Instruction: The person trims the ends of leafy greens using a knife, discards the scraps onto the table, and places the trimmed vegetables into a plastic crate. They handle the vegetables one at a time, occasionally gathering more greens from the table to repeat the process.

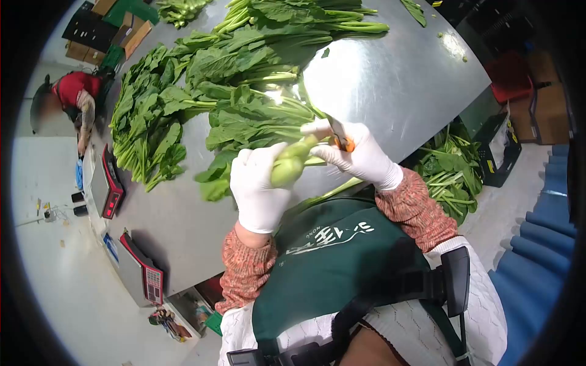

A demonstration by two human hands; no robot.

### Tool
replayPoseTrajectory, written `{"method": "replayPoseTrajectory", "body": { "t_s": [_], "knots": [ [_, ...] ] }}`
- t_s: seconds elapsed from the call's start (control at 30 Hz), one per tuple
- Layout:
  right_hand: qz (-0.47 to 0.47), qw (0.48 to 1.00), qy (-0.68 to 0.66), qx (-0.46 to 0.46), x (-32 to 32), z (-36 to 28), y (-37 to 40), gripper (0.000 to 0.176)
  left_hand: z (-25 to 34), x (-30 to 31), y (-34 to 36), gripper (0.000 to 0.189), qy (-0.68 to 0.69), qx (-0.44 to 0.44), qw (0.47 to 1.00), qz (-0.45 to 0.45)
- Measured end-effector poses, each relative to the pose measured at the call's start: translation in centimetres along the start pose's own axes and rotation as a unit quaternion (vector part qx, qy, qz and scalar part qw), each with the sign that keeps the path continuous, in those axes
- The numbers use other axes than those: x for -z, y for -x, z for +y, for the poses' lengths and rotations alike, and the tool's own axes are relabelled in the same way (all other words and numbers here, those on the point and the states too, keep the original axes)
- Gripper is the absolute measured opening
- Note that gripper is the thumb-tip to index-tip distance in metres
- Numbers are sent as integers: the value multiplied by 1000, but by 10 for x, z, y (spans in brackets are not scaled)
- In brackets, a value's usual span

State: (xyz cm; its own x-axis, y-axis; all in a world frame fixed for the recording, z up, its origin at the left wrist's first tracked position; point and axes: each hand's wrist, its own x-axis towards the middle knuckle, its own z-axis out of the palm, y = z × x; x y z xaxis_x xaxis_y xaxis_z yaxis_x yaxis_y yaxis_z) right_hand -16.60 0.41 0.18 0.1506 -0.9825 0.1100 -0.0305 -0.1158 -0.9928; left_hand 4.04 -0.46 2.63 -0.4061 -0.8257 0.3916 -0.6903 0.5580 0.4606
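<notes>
My left hand (261, 186), in a white glove, is closed around a leafy green vegetable (289, 168) with a thick, pale green stalk end. My right hand (360, 155), gloved too, grips a small knife (346, 144) with an orange handle. The blade points away from me toward the upper left, partly hidden by the fingers. The right thumb and fingertips are right at the cut end of the vegetable. Just beyond my hands lies a pile of leafy greens (244, 122) on the metal table (342, 73).
More leafy greens (146, 110) lie along the table's left side. Two red scales (112, 189) (152, 283) stand at the left edge. Below the right edge are loose greens (452, 174) and a black crate (497, 152). Another person (76, 91) bends at the far left.
</notes>
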Motion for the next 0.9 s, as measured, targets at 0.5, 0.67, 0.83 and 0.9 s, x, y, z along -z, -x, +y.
{"method": "replayPoseTrajectory", "body": {
  "t_s": [0.5, 0.67, 0.83, 0.9],
  "knots": [
    [28, 986, 126, -104, -24, 67, 35, 32, -3, -27, 24, 34, -33, 33, 998, -31],
    [-24, 974, 142, -175, -14, 105, 47, 26, -18, -27, 33, 31, 86, 104, 990, -48],
    [28, 986, 86, -142, -20, 59, 42, 24, -21, -13, 29, 31, 108, 143, 983, -40],
    [33, 988, 144, -45, -25, 54, 36, 28, -18, -17, 25, 31, 110, 137, 984, -33]
  ]
}}
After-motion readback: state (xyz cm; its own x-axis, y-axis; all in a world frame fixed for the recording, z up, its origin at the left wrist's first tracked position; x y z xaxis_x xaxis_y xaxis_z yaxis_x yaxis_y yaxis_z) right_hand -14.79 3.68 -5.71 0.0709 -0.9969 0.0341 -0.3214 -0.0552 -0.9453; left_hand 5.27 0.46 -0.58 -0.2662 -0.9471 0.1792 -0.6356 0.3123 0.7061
